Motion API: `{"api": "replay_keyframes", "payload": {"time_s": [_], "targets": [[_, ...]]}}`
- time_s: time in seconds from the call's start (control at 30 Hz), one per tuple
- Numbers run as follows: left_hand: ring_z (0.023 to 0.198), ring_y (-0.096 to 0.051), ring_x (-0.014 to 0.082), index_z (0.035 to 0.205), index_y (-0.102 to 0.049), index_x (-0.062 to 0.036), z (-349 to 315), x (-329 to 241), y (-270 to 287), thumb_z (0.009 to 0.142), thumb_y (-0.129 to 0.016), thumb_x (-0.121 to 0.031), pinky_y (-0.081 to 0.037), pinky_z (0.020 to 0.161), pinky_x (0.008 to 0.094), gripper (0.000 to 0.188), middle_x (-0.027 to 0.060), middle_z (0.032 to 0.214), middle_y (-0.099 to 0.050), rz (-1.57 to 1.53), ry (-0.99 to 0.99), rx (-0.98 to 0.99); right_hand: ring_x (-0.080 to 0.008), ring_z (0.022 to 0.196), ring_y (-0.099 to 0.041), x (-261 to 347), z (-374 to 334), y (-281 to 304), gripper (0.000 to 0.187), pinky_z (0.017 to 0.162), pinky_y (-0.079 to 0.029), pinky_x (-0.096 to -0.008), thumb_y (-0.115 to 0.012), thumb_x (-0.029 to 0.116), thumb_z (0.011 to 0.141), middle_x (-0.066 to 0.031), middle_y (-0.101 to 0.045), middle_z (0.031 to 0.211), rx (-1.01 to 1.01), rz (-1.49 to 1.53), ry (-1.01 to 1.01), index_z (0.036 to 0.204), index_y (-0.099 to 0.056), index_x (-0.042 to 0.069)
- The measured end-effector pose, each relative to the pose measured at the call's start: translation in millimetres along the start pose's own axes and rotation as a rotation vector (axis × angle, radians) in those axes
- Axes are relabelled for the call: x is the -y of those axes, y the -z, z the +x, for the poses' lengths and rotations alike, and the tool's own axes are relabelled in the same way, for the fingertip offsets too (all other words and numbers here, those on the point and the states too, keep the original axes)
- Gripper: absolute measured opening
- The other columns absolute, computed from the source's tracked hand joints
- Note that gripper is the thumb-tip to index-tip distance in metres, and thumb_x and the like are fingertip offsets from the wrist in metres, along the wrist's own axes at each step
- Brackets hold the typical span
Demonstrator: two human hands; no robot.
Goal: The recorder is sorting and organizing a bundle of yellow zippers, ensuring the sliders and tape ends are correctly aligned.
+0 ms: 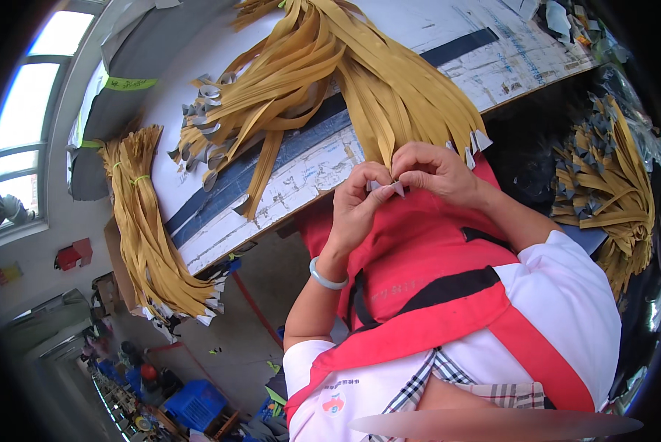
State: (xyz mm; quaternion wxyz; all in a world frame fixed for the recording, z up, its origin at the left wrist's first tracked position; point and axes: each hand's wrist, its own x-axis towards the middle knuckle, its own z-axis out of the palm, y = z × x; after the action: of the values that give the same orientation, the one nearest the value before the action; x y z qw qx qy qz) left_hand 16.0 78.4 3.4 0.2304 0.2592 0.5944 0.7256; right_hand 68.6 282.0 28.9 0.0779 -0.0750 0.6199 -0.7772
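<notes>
Both of my hands are close together at the table's near edge, in front of my red apron (404, 250). My left hand (361, 202) pinches the grey-tipped lower end of a mustard-yellow zipper strip (380, 125) between thumb and fingers. Right beside it, my right hand (439, 175) is closed in a pinch on the same end; the fingers hide most of the tip. The strip belongs to a large bundle of zipper strips (419, 103) spread over the table, several with pale grey end tabs (480, 140) hanging over the edge.
The white, worn worktable (301, 177) has a dark strip (459, 48) along it. A tied zipper bundle (135, 206) hangs at its left end, another pile (603, 184) lies to the right. Blue crates (195, 405) stand on the floor at lower left, beyond a window (25, 110).
</notes>
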Motion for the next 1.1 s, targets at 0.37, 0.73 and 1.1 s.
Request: {"api": "replay_keyframes", "payload": {"time_s": [0.37, 0.73, 1.1], "targets": [[0.092, -0.056, 0.0089, 0.104, -0.059, -0.0009, 1, -7, 13, 0.092, -0.064, 0.000, -0.046, 0.083, 0.0228, 0.013, 0.0015, 0.101, -0.060, -0.250, 0.116, -0.046, -0.0078, 0.082, -0.059, 6, 19, 2, 0.011, 0.074, -0.047, -0.0224, -0.073, 0.009, 0.089, 0.0005, -0.063, 0.091, 0.138, -0.191, -0.078, 0.094, -0.065, 0.003], [0.080, -0.065, 0.0107, 0.098, -0.065, 0.0025, 4, -4, 3, 0.089, -0.066, 0.006, -0.054, 0.070, 0.0226, 0.010, 0.0043, 0.088, -0.066, 0.182, 0.019, -0.268, -0.0141, 0.069, -0.060, 5, 35, -4, 0.014, 0.060, -0.045, -0.0281, -0.070, 0.007, 0.085, -0.0069, -0.061, 0.077, -0.007, -0.518, -0.011, 0.083, -0.058, 0.002], [0.079, -0.066, 0.0120, 0.105, -0.064, 0.0038, 6, -9, 26, 0.089, -0.062, 0.010, -0.055, 0.069, 0.0234, 0.017, 0.0077, 0.106, -0.059, 0.133, -0.004, -0.099, -0.0109, 0.072, -0.061, -10, 28, -11, 0.008, 0.063, -0.048, -0.0257, -0.061, 0.009, 0.097, -0.0038, -0.063, 0.083, -0.116, -0.236, 0.068, 0.094, -0.063, 0.001]]}}
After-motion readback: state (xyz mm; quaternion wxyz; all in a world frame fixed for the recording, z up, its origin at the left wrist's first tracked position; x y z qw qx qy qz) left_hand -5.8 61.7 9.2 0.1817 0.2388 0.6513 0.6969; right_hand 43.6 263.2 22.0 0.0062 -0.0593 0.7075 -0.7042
